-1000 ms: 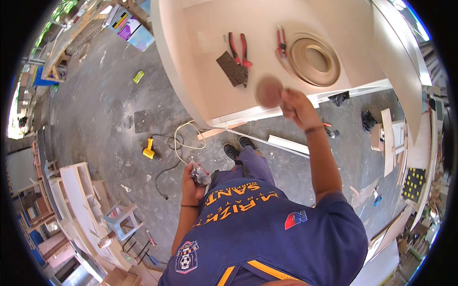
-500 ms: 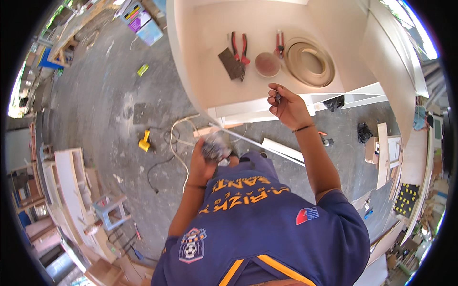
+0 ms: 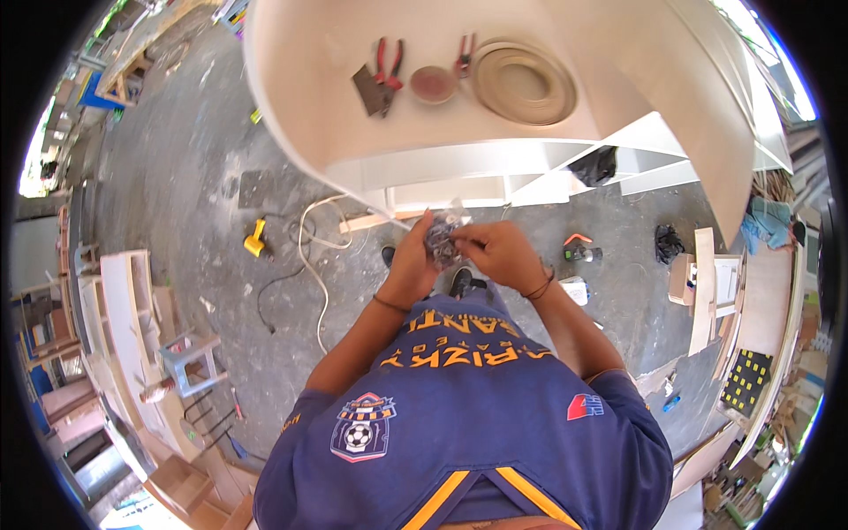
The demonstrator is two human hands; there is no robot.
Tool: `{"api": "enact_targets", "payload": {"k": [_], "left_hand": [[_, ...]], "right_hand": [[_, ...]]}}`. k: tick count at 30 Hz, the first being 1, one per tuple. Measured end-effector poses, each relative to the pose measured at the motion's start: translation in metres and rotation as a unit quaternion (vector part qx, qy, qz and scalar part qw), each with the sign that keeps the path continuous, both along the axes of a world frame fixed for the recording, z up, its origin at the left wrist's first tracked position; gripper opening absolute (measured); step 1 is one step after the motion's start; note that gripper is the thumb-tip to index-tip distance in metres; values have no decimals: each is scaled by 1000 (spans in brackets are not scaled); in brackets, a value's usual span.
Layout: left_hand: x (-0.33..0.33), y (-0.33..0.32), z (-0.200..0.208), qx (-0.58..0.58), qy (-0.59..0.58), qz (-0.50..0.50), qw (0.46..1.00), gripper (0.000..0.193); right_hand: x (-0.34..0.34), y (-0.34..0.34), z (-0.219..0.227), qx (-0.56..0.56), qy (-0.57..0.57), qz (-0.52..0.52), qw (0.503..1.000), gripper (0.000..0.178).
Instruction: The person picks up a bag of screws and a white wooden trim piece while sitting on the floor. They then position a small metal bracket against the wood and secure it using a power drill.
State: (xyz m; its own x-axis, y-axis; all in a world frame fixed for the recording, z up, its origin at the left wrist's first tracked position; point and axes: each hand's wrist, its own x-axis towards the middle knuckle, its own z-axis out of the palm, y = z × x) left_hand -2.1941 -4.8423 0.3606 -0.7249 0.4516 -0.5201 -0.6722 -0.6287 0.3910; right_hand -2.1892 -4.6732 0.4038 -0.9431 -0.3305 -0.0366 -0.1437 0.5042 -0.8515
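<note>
My left hand (image 3: 412, 265) is closed around a clear plastic bag (image 3: 442, 237) of small dark pieces, too small to name. With fingers bent together, my right hand (image 3: 502, 253) presses against the bag's right side; whatever its fingertips pinch is hidden. Both hands are in front of a pale cabinet (image 3: 300, 106). On its panel lie red-and-black pliers (image 3: 389, 64), a flat brown scraper-like piece (image 3: 367, 91), a round tub (image 3: 433, 85) with reddish contents, a red-handled cutting tool (image 3: 465, 55) and a coil of edge-banding strip (image 3: 490, 84).
A yellow tool (image 3: 255, 240) lies on the grey floor (image 3: 199, 291) at left, near a pale cable (image 3: 311, 283). A drill-like tool (image 3: 581, 251) and a black plastic bag (image 3: 670, 244) are at right. A small stool (image 3: 190, 364) stands at lower left.
My right hand has come down from beside the cabinet panel to the plastic bag. My left hand has brought the bag up and rightward, and the view has shifted.
</note>
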Motion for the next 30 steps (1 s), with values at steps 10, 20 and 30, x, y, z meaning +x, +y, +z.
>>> {"api": "enact_targets", "payload": {"k": [10, 20, 30], "left_hand": [[30, 65, -24, -33, 23, -97, 994, 31], [16, 91, -7, -4, 72, -134, 988, 31], [-107, 27, -30, -7, 89, 107, 990, 15]], "right_hand": [[47, 56, -17, 101, 77, -60, 990, 16], [50, 82, 1, -153, -37, -162, 974, 16], [46, 87, 20, -533, -197, -228, 790, 10]]}}
